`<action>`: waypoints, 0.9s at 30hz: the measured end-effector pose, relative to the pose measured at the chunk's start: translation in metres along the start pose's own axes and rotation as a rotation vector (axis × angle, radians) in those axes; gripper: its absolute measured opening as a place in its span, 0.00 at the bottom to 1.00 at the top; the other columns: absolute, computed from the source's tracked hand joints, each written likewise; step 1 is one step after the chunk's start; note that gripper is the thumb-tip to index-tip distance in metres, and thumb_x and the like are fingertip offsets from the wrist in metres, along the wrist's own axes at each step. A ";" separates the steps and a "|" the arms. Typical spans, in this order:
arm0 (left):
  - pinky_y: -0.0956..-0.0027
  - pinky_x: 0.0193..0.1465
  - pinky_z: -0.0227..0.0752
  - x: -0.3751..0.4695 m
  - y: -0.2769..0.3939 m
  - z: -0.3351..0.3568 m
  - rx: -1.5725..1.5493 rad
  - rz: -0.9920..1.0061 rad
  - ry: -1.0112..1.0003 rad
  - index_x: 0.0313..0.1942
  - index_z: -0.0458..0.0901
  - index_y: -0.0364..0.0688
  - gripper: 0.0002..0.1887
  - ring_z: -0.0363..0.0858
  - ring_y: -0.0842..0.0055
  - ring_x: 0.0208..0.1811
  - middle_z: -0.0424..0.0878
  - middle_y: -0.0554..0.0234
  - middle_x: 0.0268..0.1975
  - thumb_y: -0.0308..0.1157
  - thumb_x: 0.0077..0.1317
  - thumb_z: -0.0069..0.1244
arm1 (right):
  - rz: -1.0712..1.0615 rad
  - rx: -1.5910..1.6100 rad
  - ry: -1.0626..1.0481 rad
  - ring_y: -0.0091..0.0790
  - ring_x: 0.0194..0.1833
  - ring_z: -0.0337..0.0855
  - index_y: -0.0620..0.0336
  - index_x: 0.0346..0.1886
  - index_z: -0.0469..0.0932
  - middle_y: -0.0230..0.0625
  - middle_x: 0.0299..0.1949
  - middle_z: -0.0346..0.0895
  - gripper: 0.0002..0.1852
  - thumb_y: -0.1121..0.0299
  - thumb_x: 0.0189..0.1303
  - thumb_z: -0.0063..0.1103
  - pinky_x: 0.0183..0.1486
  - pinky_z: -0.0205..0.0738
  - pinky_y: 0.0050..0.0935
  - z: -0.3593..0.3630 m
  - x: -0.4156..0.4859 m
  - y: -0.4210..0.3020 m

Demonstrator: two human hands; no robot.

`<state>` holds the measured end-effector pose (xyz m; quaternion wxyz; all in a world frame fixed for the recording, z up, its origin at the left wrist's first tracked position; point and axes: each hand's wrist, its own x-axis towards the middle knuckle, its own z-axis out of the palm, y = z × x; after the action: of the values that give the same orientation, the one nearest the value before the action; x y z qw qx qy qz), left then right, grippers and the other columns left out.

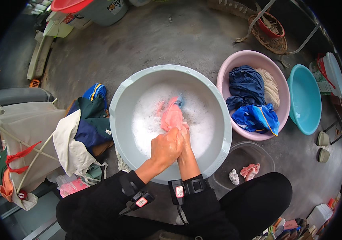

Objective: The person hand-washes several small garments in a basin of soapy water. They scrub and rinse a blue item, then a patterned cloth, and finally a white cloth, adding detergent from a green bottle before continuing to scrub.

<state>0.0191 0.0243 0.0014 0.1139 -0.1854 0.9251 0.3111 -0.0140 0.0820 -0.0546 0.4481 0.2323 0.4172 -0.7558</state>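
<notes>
A large pale grey plastic basin (120, 120) stands before me with white suds (147, 132) and water in it. Over the suds, a wet pink cloth (172, 117) with a light blue part at its far end is bunched in both my hands. My left hand (166, 147) is closed around its near end. Pressed against it, my right hand (185, 141) also grips the cloth; its fingers are partly hidden behind the left hand.
At the right stand a pink basin (223, 72) holding navy, cream and bright blue garments, a turquoise basin (306, 99), and a clear tub (267, 153) with small pink and white cloths. A folding laundry hamper (35, 120) and piled clothes (93, 120) lie at the left.
</notes>
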 end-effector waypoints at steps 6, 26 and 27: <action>0.50 0.32 0.72 0.046 -0.050 -0.008 0.170 -0.046 0.277 0.34 0.78 0.40 0.11 0.81 0.48 0.30 0.82 0.44 0.28 0.38 0.65 0.46 | -0.069 0.457 0.021 0.29 0.48 0.79 0.58 0.59 0.67 0.35 0.49 0.75 0.19 0.56 0.75 0.40 0.47 0.77 0.32 0.007 -0.001 0.009; 0.51 0.25 0.73 0.028 0.005 -0.030 0.235 0.000 0.232 0.26 0.76 0.38 0.16 0.79 0.49 0.21 0.79 0.44 0.20 0.41 0.64 0.45 | -0.002 0.551 -0.039 0.19 0.36 0.75 0.54 0.43 0.76 0.23 0.34 0.74 0.10 0.60 0.69 0.53 0.37 0.71 0.21 0.011 0.000 0.004; 0.50 0.26 0.73 0.025 0.008 -0.027 0.204 0.047 0.167 0.27 0.77 0.38 0.15 0.79 0.49 0.22 0.79 0.43 0.20 0.41 0.64 0.45 | -0.023 0.547 -0.079 0.19 0.35 0.75 0.54 0.43 0.76 0.23 0.34 0.74 0.09 0.60 0.69 0.53 0.37 0.71 0.22 0.011 0.000 0.006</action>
<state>-0.0090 0.0067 0.0187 0.0472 -0.1762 0.9623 0.2016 -0.0084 0.0714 -0.0511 0.3761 0.3103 0.1822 -0.8538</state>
